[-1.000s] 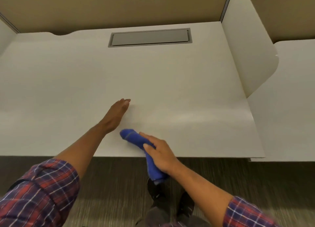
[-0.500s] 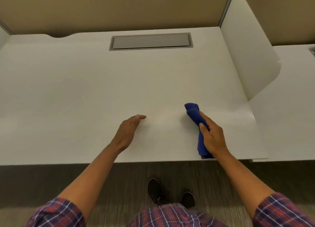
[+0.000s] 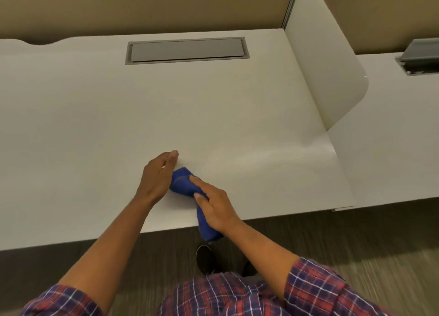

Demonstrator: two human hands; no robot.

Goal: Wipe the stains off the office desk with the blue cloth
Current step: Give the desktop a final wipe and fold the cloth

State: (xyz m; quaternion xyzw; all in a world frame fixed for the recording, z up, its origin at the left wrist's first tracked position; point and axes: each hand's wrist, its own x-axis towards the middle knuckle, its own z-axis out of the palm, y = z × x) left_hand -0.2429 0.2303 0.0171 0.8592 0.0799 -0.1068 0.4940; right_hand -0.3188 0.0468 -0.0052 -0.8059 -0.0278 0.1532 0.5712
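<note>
clearly the right hand [image 3: 215, 205] presses the blue cloth [image 3: 184, 181] flat against the office desk [image 3: 95, 116], fingers spread along the folded roll so the weight goes into the wipe; the cloth's tail hangs off the front edge under the wrist. the left hand [image 3: 158, 175] rests open on the desktop just beside the cloth's far end, holding nothing, probably bracing the body. no stain is plain to see on the pale surface. farther back sits a grey cable hatch [image 3: 187, 50], well apart. a white divider panel [image 3: 325, 73] stands at the right and would stop a sweep that way. nothing else lies on the desk.
</note>
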